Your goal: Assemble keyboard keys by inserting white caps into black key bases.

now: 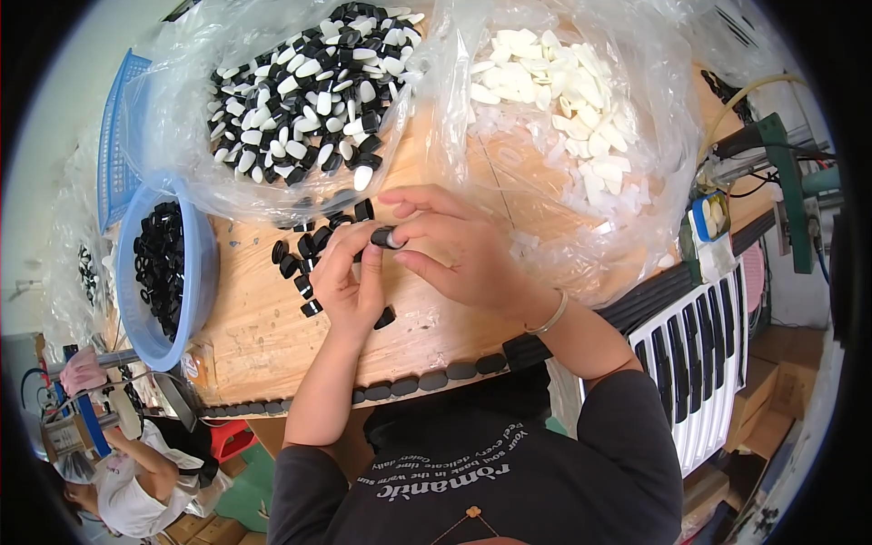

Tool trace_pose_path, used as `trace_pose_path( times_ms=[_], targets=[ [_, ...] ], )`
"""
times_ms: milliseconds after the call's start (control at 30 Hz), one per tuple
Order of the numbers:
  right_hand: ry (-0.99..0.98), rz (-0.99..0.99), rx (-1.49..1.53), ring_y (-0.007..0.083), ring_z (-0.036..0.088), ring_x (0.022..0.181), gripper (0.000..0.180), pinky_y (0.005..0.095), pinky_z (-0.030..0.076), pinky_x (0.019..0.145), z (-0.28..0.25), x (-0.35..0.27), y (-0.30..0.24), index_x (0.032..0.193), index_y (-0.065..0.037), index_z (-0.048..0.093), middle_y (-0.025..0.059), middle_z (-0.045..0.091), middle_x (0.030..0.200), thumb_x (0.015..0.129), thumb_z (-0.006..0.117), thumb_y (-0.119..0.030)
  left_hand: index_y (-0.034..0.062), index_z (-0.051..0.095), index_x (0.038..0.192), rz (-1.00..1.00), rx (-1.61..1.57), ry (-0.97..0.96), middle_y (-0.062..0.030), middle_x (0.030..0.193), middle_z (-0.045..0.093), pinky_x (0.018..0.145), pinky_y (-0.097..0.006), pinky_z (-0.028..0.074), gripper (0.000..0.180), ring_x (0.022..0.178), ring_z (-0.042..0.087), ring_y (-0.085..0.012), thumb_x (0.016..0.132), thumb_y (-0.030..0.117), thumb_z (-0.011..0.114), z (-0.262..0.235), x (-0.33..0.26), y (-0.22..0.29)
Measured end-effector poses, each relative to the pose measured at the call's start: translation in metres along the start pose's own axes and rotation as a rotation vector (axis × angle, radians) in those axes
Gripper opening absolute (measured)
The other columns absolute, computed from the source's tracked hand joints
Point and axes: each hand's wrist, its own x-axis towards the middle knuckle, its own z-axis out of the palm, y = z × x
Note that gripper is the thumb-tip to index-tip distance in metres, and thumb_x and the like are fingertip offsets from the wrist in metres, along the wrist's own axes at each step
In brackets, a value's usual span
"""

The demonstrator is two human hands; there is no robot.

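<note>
Near the middle of the wooden table (263, 359), my left hand (350, 277) pinches a small black cap-like part (381, 238) between thumb and fingers. A pale patch shows on its right side. My right hand (468, 250) is beside it, with the index fingertip at the part and the thumb and other fingers spread apart. Several loose black parts (289, 265) of the same kind lie left of and behind my left hand, some with a pale stripe. Beyond them, an opened clear plastic bag holds a heap of black-and-white parts (300, 104).
Another clear bag at the far right holds flat cream-white pieces (590, 113). A blue basin (211, 263) of black parts stands at left, before a blue basket (118, 145). Black padding (404, 386) lines the front edge. A green-framed machine (786, 191) stands right; a person (136, 486) sits lower left.
</note>
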Motion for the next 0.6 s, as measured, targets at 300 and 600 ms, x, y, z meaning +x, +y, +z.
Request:
trace_pose_path(
  times_ms=[300,600],
  targets=[
    [-0.038,0.092,0.056,0.0219,0.067,0.084,0.014,0.0294,0.053,0.074,-0.002,-0.005,0.002,0.089,0.0,0.066,0.0122,0.067,0.098,0.076,0.071,0.001,-0.0055,0.063,0.094,0.027,-0.026,-0.118,-0.0112,0.086,0.065,0.07,-0.024,0.046,0.009,0.077,0.061,-0.0171,0.085,-0.006,0.061,-0.002,0.0,-0.004],
    [-0.005,-0.083,-0.165,0.0208,0.065,0.073,0.017,0.0283,0.053,0.064,-0.002,-0.005,0.001,0.086,-0.002,0.067,0.008,0.066,0.087,0.073,0.076,-0.004,-0.0047,0.062,0.096,-0.379,-0.348,-0.078,-0.005,0.091,0.061,0.073,-0.022,0.042,0.009,0.082,0.053,-0.0103,0.087,-0.003,0.061,0.004,-0.005,0.005]
  ],
)
